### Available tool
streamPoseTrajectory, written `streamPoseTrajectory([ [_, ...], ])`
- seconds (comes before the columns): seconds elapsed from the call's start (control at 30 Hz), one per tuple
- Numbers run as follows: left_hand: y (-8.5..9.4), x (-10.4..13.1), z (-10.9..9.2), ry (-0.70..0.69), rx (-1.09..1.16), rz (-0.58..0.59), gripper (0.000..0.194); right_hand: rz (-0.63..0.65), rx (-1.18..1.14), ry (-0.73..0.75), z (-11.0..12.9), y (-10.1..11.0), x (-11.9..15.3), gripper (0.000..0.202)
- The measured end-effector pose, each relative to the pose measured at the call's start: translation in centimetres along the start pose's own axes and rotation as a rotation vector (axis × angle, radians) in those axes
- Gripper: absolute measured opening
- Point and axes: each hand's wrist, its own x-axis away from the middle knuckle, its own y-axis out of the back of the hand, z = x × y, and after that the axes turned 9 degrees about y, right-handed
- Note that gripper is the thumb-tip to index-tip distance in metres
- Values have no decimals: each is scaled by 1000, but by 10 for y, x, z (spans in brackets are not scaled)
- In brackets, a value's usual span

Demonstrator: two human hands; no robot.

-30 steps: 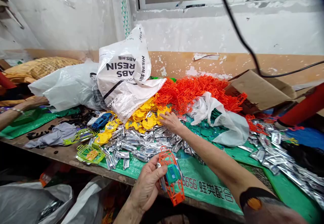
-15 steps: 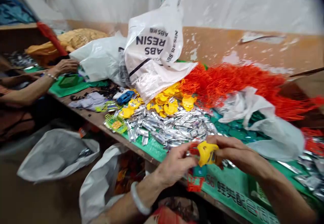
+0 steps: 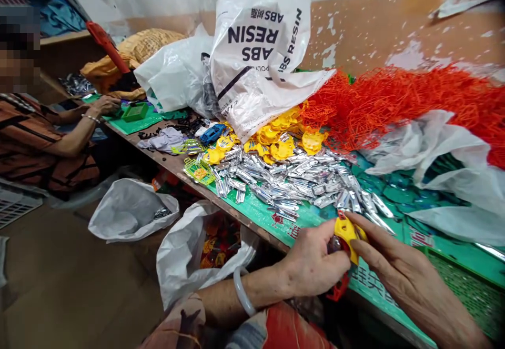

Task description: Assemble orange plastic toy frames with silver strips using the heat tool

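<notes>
Above the table's near edge, my left hand (image 3: 315, 262) is closed around a small red plastic part (image 3: 340, 287), whose lower end sticks out below the fist. A yellow plastic shell (image 3: 347, 237) lies over it, between both hands. My right hand (image 3: 398, 267) grips the shell's right side, fingertips and thumb against it. The fingers partly hide how the pieces meet. Just beyond the hands lies a heap of shiny silver strips (image 3: 292, 180), with several more yellow shells (image 3: 282, 149) behind them.
Tangled red plastic pieces (image 3: 394, 107) and a thin white bag (image 3: 442, 149) lie at the back right. A green basket (image 3: 469, 291) is at the right. An ABS resin sack (image 3: 256, 49) stands behind. Open sacks (image 3: 177, 265) sit below the edge. A co-worker (image 3: 43, 143) sits at left.
The view has shifted, and both hands appear further right. The yellow shell has tilted and now sits closer against the left fist. The teal part seen under it earlier is mostly hidden.
</notes>
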Motion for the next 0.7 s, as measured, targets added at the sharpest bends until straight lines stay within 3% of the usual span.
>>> streamPoseTrajectory([
  [0.17,-5,4,-11,-99,-227,63,36,90,-291,-117,13,13,7,51],
  [0.23,-7,3,-12,-157,-325,52,43,66,-375,-118,20,10,13,52],
  [0.33,-6,-4,-7,-262,-431,6,51,-85,-533,-75,22,-2,18,54],
  [0.53,-8,-19,13,-531,-652,-46,57,-329,-833,-51,-2,-26,27,64],
  [0.7,-10,-19,23,-695,-831,-54,69,-576,-964,37,-14,-33,31,69],
])
